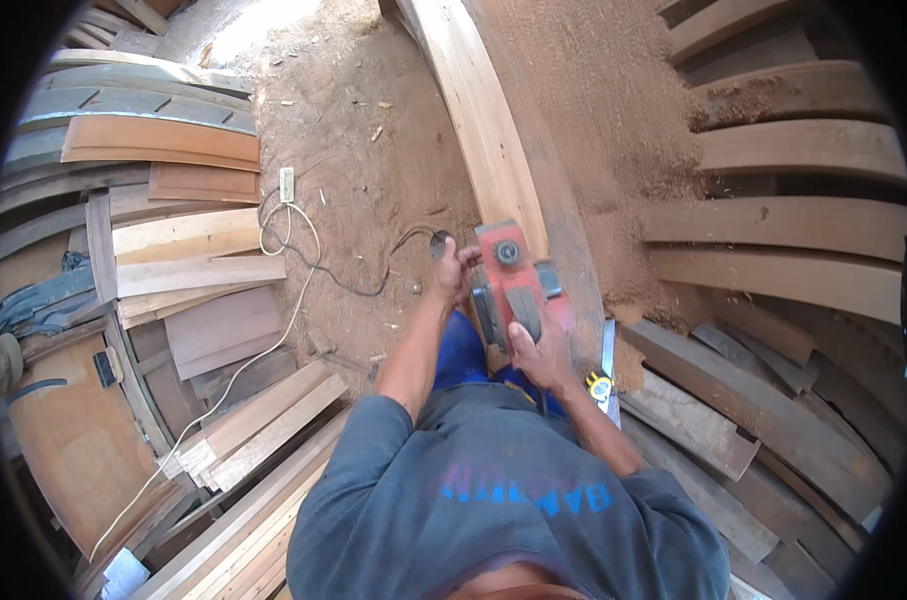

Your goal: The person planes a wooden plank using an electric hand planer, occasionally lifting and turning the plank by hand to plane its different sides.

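A red electric planer (513,240) with a dark handle and a round dark knob is at the near end of a long wooden board (485,110). My right hand (543,355) is wrapped round its rear handle. On the planer's left side is my left hand (456,272), thumb raised and fingers stretched toward the tool's front; whether they touch it I cannot tell. Beside that thumb, a black cord (378,285) with a dark round part runs off to the left. The board stretches away from me, pale and smooth on top.
A white extension cord (258,350) with a socket block (287,185) crosses the dusty ground on the left. Planks (188,235) are stacked along the left, and thick boards (783,220) along the right. A yellow tape measure (598,386) lies near my right forearm. Sawdust (603,110) covers the ground.
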The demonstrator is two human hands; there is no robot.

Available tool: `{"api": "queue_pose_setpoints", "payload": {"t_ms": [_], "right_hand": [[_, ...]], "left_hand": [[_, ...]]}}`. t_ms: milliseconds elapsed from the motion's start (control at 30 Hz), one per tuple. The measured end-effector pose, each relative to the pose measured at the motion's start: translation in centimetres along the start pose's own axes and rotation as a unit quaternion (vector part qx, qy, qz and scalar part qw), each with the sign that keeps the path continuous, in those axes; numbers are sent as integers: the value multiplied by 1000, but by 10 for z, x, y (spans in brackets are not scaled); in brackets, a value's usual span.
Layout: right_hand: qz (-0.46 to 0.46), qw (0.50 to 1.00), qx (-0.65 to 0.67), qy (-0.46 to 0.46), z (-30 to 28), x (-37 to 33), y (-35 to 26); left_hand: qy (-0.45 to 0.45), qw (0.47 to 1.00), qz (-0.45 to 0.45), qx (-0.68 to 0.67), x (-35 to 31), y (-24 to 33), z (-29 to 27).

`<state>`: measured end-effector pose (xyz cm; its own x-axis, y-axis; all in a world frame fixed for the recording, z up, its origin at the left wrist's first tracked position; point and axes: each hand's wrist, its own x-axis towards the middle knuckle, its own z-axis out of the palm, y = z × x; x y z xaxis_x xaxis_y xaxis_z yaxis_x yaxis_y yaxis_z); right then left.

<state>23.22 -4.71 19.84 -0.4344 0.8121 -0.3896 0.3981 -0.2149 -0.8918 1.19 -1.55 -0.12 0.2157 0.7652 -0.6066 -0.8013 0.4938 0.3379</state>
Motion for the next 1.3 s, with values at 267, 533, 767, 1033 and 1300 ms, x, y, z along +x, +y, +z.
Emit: {"api": "queue_pose_setpoints", "payload": {"t_ms": [267, 533, 767, 1033, 1300], "right_hand": [[-91, 992, -2, 83, 5, 268, -102], [-93, 993, 18, 64, -33, 557, -208], [-70, 987, 144, -27, -39, 542, -204], [-78, 995, -47, 34, -49, 283, -87], [2, 999, -35, 5, -47, -7, 6]], "left_hand": [[6, 998, -1, -58, 4, -29, -25], [-51, 996, -77, -2, 12, -24, 8], [-35, 998, -50, -1, 10, -5, 0], [43, 997, 48, 53, 22, 29, 36], [84, 989, 77, 90, 14, 22, 59]]}}
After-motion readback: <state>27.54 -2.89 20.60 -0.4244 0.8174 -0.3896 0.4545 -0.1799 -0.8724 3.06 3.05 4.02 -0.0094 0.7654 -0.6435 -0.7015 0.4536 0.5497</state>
